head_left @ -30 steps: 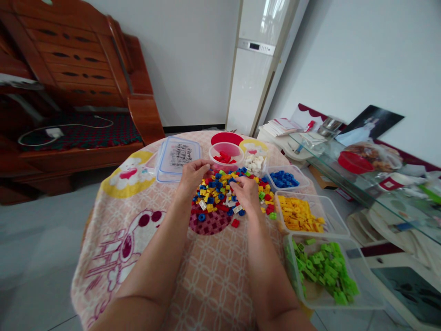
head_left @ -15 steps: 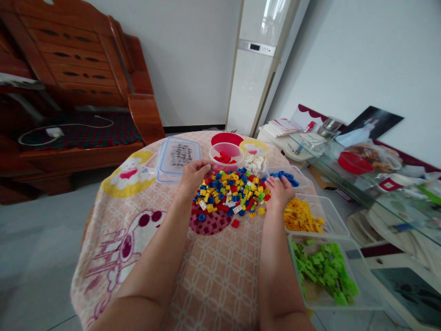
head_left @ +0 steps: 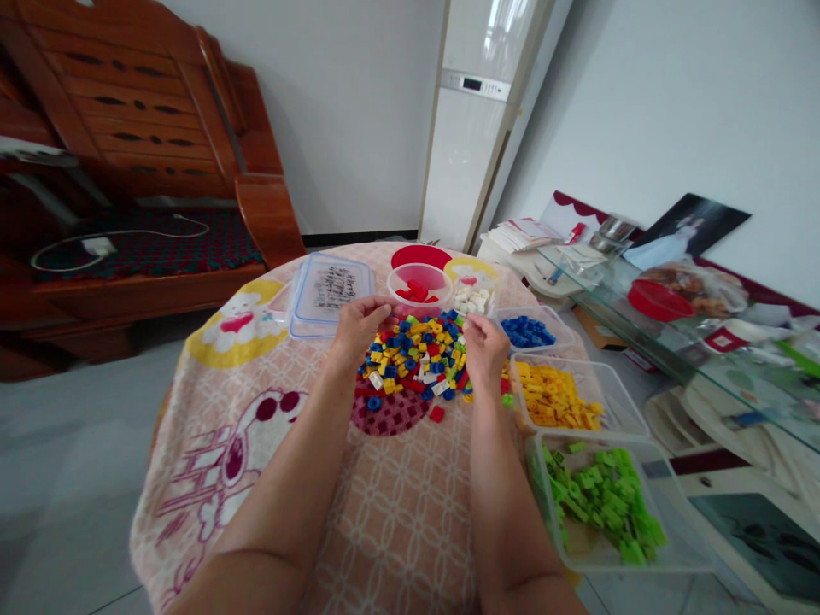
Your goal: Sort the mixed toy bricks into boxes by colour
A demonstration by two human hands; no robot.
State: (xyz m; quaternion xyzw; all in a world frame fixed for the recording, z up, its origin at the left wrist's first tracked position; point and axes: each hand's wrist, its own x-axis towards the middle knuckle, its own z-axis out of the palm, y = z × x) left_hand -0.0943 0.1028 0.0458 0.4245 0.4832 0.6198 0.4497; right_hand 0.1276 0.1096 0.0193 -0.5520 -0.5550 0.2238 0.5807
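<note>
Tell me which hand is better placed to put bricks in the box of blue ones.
Probably the right hand: it is at the right side of the mixed pile, close to the blue-brick box. The left hand is across the pile, farther from that box.

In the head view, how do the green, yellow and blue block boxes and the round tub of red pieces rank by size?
1. Box of green blocks, nearest the camera
2. Box of yellow blocks
3. Box of blue blocks, round tub: too alike to rank
</note>
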